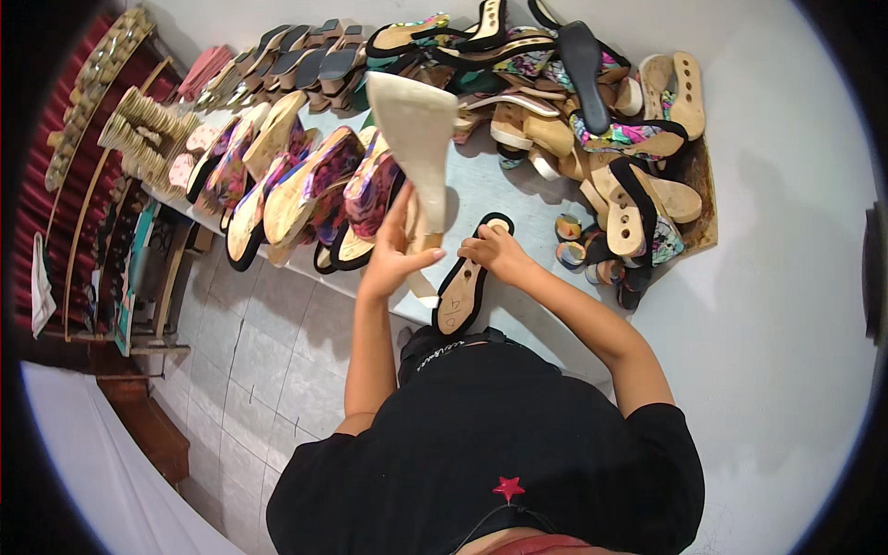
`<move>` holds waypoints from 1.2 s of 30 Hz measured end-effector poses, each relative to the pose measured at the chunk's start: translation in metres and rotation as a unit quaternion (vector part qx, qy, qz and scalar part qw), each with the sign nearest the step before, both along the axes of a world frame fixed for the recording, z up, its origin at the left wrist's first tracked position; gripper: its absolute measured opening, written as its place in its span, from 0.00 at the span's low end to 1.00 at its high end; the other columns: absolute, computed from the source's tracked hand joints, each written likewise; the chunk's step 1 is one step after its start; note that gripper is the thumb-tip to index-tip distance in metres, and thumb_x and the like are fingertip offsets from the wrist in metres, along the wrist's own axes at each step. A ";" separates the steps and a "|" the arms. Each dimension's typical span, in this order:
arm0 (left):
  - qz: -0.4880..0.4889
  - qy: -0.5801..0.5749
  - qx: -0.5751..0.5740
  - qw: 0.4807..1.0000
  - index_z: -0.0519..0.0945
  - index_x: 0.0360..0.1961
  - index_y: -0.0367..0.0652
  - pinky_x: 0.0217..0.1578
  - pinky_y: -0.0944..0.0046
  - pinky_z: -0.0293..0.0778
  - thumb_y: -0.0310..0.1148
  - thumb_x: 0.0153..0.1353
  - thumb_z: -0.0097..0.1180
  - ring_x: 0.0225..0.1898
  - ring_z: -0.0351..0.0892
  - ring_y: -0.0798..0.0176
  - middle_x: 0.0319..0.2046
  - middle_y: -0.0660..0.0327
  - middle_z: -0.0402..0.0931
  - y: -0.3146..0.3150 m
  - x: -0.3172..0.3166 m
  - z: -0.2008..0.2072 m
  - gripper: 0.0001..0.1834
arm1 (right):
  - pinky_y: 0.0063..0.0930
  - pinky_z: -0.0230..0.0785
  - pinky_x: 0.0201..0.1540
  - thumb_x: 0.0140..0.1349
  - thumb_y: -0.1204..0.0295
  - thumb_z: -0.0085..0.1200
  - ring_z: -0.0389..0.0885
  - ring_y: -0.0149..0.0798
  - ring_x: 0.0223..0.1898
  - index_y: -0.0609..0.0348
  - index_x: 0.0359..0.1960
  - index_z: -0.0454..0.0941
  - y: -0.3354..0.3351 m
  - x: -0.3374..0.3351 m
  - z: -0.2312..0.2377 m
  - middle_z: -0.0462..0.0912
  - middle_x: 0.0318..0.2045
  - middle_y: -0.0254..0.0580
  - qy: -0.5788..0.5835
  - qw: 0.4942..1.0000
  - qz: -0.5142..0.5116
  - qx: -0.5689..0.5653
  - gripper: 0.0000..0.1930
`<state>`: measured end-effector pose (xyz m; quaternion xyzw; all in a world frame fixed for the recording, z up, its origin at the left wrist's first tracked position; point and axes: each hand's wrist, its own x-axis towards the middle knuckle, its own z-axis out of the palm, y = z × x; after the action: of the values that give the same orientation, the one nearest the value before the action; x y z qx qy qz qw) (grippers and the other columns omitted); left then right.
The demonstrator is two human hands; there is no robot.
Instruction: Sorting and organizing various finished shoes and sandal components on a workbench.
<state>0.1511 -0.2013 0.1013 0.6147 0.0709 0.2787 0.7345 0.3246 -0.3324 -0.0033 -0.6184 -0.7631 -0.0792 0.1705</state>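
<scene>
My left hand (396,257) is closed around a white wedge-shaped shoe sole (413,125), which stands raised above the table with its broad end up. Close by on the right, my right hand (502,253) has its fingers bent and pressed onto a tan insole (461,301) with black edging. That insole has round holes and a handwritten mark, and its near end reaches the table's front edge by my body. My fingers cover part of its middle.
Colourful patterned wedge soles (310,190) line the table's left side. Dark heeled sandals (324,60) stand behind them. A heap of soles and insoles (592,139) fills the back right, with small round patterned pieces (569,240) beside it. A wooden rack (153,250) stands at left.
</scene>
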 end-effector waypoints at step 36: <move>-0.333 0.044 -0.097 0.937 0.29 0.67 0.46 0.62 0.62 0.44 0.39 0.40 0.65 0.66 0.43 0.56 0.66 0.52 0.36 -0.008 -0.012 -0.041 0.63 | 0.32 0.63 0.45 0.52 0.45 0.54 0.67 0.41 0.43 0.63 0.49 0.61 -0.001 -0.154 0.038 0.63 0.44 0.49 0.416 0.766 -0.332 0.360 0.35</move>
<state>0.1395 -0.2097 0.0607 0.5409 -0.0787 -0.0177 0.8372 0.1702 -0.3330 0.0350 -0.6985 -0.2802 -0.1345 0.6446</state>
